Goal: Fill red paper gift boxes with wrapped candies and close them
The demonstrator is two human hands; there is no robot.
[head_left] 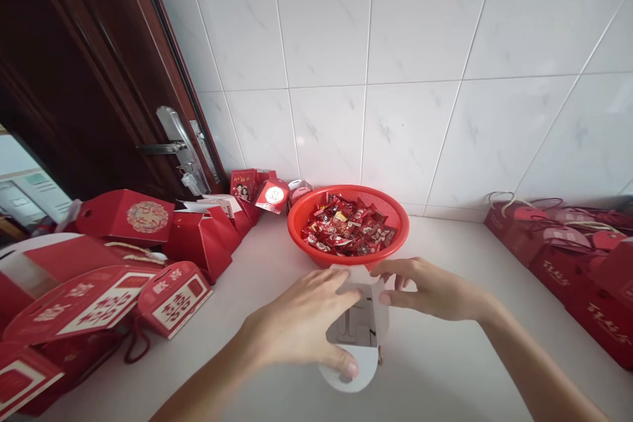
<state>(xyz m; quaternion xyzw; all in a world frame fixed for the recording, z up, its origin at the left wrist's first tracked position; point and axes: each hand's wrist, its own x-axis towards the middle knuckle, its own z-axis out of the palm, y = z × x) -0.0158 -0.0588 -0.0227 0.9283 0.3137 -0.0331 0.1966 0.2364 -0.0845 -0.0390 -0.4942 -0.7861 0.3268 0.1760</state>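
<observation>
So the step in hand looks like opening up the box (363, 323), which sits on the worktop (440, 376) right in front of the red basket (404, 224) of sweets (343, 227), open side up with its round flap (366, 374) folded out toward the person. Left hand (291, 316) is spread wide across it, thumb on the flap and not clenched, while the right hand (428, 290) is half curled at the right wall, can't tell if it's actually pinching. Next move probably calls for a light touch, keeping those thin walls apart.
</observation>
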